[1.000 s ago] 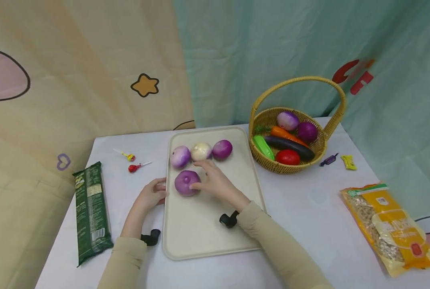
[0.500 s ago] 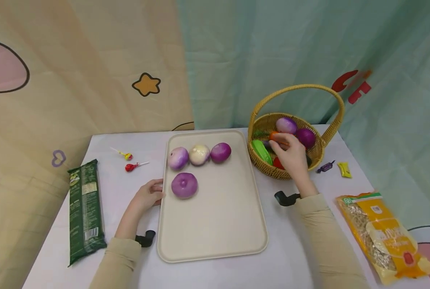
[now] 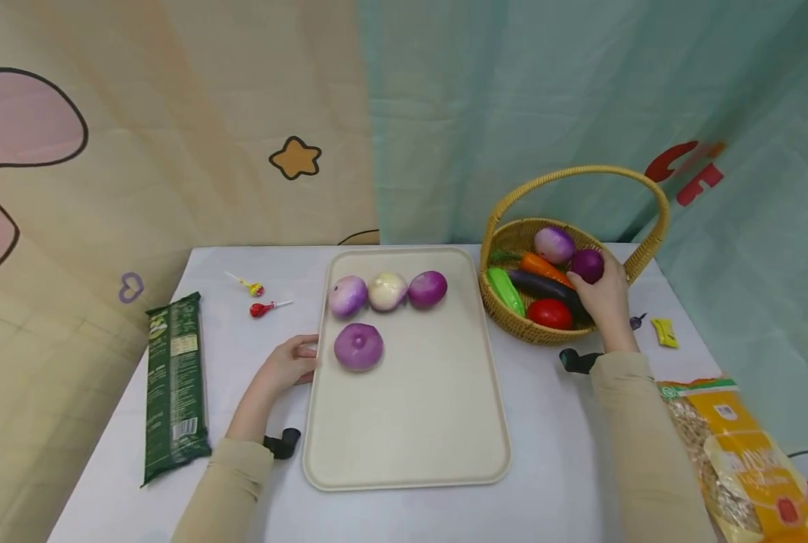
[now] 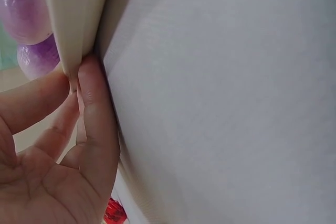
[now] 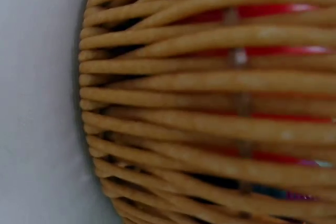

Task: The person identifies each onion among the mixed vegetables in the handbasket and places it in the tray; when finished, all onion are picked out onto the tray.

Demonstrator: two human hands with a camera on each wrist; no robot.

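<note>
My left hand [image 3: 288,366] pinches the left rim of a beige tray [image 3: 410,422]; in the left wrist view, thumb and fingers [image 4: 97,108] meet on either side of that rim. On the tray lie a purple-white onion [image 3: 348,296], a whitish onion [image 3: 387,292], a purple onion [image 3: 428,289] and, nearer, a flatter purple onion [image 3: 358,348]. Inside the wicker basket [image 3: 533,332], my right hand [image 3: 606,298] grips a dark purple onion [image 3: 587,266] at its right side. The right wrist view shows only the basket's woven wall [image 5: 210,93], not the hand.
The basket also holds a purple-white onion [image 3: 554,245], carrot [image 3: 542,268], eggplant [image 3: 542,286], tomato [image 3: 549,314] and green vegetable [image 3: 505,290]. Its handle [image 3: 580,172] arches overhead. Around lie lollipops [image 3: 261,309], a green packet [image 3: 176,385], a yellow candy [image 3: 665,332] and an oat bag [image 3: 750,460].
My right hand has left the flatter purple onion on the tray, moved right over the basket and taken hold of the dark purple onion. The left hand has stayed at the tray's rim.
</note>
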